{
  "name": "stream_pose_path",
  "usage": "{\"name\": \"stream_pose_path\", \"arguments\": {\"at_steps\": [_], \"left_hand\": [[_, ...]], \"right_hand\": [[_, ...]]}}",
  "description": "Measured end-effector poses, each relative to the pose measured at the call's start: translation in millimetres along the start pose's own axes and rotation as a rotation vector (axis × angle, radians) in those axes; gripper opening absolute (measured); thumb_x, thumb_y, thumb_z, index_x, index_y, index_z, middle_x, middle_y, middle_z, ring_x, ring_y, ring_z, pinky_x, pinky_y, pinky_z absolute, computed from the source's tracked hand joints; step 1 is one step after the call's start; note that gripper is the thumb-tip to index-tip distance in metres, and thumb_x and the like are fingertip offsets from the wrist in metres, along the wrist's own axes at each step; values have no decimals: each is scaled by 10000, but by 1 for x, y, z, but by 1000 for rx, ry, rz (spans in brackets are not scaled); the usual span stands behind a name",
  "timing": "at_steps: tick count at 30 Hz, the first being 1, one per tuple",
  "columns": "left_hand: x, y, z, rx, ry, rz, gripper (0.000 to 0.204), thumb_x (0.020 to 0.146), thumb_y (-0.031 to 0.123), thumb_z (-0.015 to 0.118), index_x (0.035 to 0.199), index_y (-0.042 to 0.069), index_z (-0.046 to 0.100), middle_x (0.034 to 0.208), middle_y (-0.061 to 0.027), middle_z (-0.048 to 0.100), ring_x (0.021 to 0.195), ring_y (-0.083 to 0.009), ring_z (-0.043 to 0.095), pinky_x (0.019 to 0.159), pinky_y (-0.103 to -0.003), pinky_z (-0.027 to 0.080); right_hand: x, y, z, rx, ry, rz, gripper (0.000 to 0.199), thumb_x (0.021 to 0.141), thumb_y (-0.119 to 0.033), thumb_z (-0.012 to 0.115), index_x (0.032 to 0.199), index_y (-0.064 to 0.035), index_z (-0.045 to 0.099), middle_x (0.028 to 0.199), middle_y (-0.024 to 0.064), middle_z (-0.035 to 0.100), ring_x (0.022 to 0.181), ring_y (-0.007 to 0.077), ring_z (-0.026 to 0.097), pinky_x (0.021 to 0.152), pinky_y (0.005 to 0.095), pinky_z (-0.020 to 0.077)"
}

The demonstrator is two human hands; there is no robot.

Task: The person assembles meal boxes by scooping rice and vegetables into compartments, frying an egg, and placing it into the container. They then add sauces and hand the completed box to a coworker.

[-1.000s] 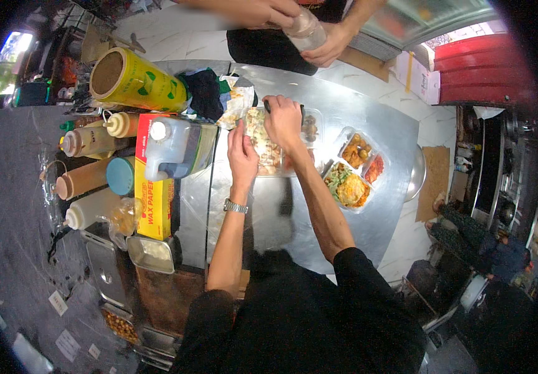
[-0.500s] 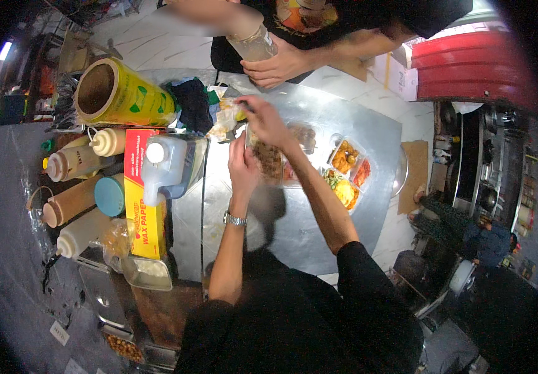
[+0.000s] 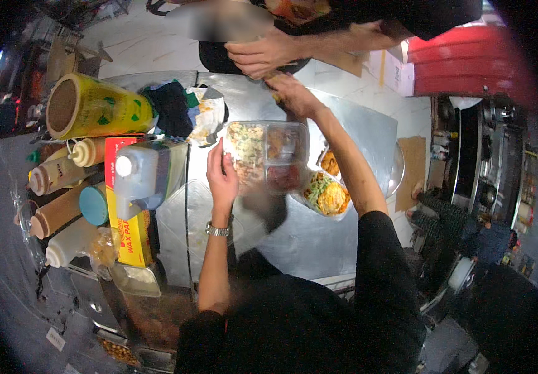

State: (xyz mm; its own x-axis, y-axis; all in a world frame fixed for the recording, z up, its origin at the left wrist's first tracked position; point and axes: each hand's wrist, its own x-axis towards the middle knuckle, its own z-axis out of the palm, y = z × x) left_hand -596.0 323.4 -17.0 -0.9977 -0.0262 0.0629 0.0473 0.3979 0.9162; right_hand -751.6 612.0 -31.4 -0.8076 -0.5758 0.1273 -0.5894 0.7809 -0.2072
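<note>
My left hand (image 3: pixel 222 177) rests with its fingers stretched out against the left side of a clear plastic compartment container (image 3: pixel 308 140). Inside it are a topped, rice-like food, brown pieces and something red. Across the far edge of the steel table, my right hand (image 3: pixel 297 96) reaches close to a co-worker's hand (image 3: pixel 263 55). Its blurred fingers are closed round a small yellowish thing that I cannot make out. Under my right forearm, a second food container (image 3: pixel 344 215) holds a fried egg (image 3: pixel 331 201), greens and orange-brown pieces, partly hidden.
On the left stand a large yellow roll (image 3: pixel 104 109), a wax paper box (image 3: pixel 133 240), a jug of bluish liquid (image 3: pixel 141 177) and several squeeze bottles (image 3: pixel 51 177). Crumpled cloths (image 3: pixel 206 115) lie at the far left of the steel table (image 3: pixel 306 243).
My right hand has moved from above the container out to the co-worker's hand. My left hand has slid to the container's side. The clear bottle the co-worker held no longer shows.
</note>
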Motion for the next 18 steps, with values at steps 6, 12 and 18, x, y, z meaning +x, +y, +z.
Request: {"name": "stream_pose_path", "arguments": {"at_steps": [6,12,18], "left_hand": [[-2,9,9,7,39,17,385,1040,71,516,1409,-28,559,1214,-200,640,1095,-306,629,980,-374,487],[-4,2,7,147,41,71,392,1043,127,540,1398,-37,567,1243,-214,644,1159,-333,628,1023,-402,480],[-45,28,1,202,229,34,472,1055,199,575,1473,-3,490,1345,-213,517,1205,-324,575,992,-431,498]], "right_hand": [[-96,65,4,154,-57,523,357,933,-140,567,1253,8,621,1253,228,661,1167,456,598,1027,510,475],[-250,105,-39,31,183,836,431,936,-28,534,1363,-42,587,1385,228,595,1273,417,574,1073,475,473],[-368,74,-53,56,291,992,559,910,49,535,1459,-59,533,1521,230,499,1386,409,500,1152,449,432]]}}
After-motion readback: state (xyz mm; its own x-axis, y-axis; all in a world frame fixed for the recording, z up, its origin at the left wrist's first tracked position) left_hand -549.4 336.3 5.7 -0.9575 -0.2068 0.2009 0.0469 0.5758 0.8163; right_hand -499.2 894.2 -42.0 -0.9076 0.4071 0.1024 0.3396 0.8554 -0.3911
